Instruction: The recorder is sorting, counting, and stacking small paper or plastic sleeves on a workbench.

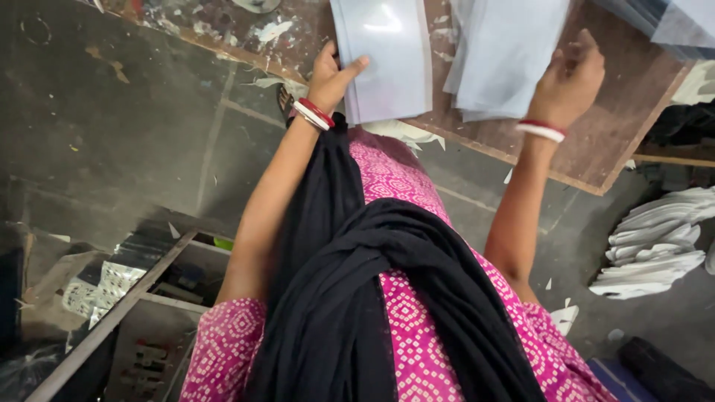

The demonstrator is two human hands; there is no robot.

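I look straight down my pink patterned dress and black scarf at a worn brown table (618, 126). My left hand (330, 73), with red and white bangles at the wrist, grips the lower left edge of a glossy pale plastic pouch (383, 56) lying on the table. My right hand (570, 78), also bangled, rests with curled fingers on the right side of a stack of pale blue-white sheets or pouches (503, 52). More clear pouches (670, 22) lie at the table's far right corner.
The dark stone floor (112, 126) carries paper scraps. A grey metal shelf frame (126, 298) stands low on the left. A heap of folded white material (655, 246) lies on the floor at the right, beside a dark bundle.
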